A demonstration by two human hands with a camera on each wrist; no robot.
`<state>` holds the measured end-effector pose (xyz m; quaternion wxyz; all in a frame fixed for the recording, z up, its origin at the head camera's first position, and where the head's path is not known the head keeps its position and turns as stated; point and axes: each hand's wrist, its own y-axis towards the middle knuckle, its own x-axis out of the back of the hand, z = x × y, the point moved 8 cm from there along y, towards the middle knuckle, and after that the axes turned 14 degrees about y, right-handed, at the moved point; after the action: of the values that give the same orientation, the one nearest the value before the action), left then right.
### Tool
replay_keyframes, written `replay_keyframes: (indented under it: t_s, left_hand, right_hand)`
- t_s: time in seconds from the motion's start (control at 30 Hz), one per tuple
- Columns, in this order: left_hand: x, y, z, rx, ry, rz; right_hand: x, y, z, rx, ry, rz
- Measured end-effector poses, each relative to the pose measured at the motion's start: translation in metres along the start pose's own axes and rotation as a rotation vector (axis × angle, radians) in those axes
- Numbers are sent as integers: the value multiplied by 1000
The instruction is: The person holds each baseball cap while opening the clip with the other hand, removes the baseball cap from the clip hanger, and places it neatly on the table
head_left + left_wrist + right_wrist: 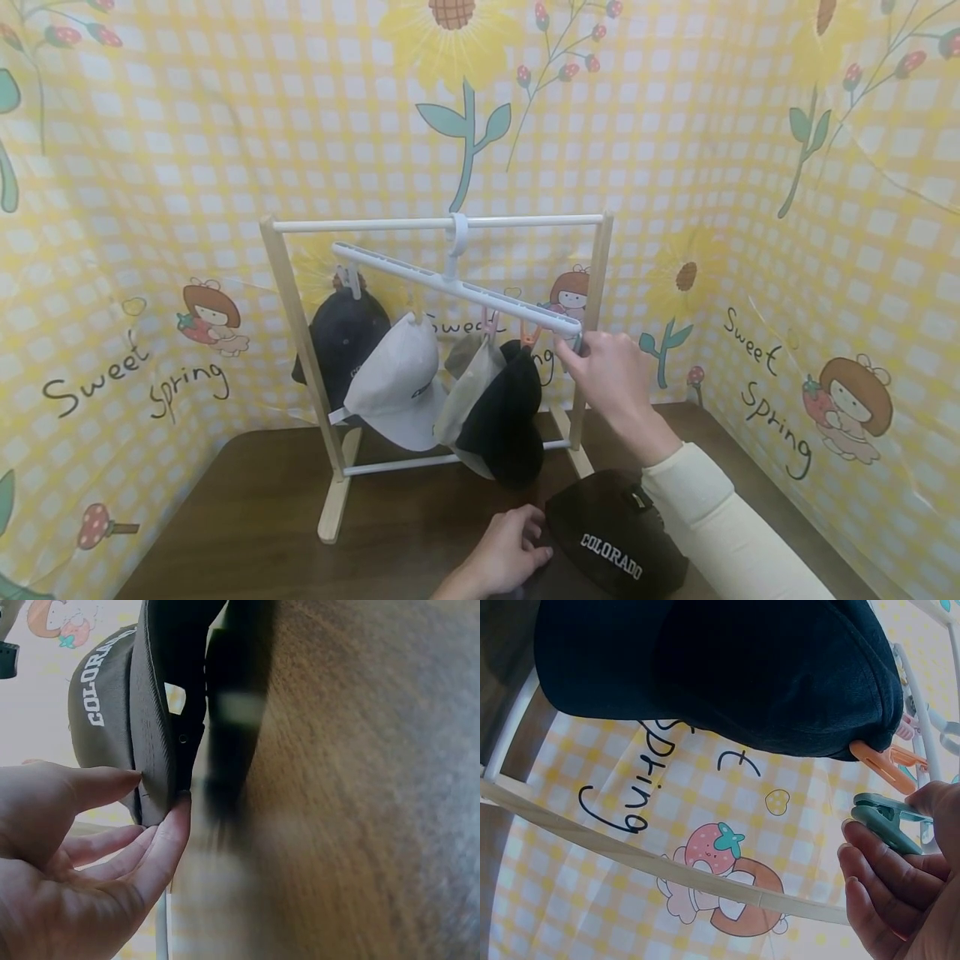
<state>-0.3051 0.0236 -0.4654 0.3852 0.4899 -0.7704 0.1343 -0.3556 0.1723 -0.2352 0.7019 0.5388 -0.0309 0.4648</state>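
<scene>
My right grip pinches a teal clip at the right end of a hanger; nearer, my left grip holds a COLORADO cap.

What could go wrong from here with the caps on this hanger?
The hanger slopes down toward the right hand, so more weight at that end might tip it further. The left hand pinches the Colorado cap only at its edge, so it could slip. The teal clip sits beside the orange clip, so another cap there might crowd the black cap.
</scene>
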Motion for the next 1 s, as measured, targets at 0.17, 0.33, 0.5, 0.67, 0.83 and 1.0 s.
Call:
replay_keyframes:
  t_s: [0.17,0.33,0.5,0.67,0.83,1.0]
  left_hand:
    - [-1,0,0,-5,14,0]
    - [-3,-1,2,-13,17,5]
    - [-5,-2,4,-9,0,20]
    - [-4,-2,4,-19,3,21]
    - [-1,-3,2,-48,30,2]
    - [2,-3,3,-64,63,-17]
  right_hand:
    - [-1,0,-1,4,-5,-9]
    - [-1,0,0,10,-14,-11]
    - [-2,0,1,12,-13,-6]
    - [-3,0,1,15,-8,-4]
    - [-3,0,2,11,-9,-1]
    - [-4,-1,1,9,-5,1]
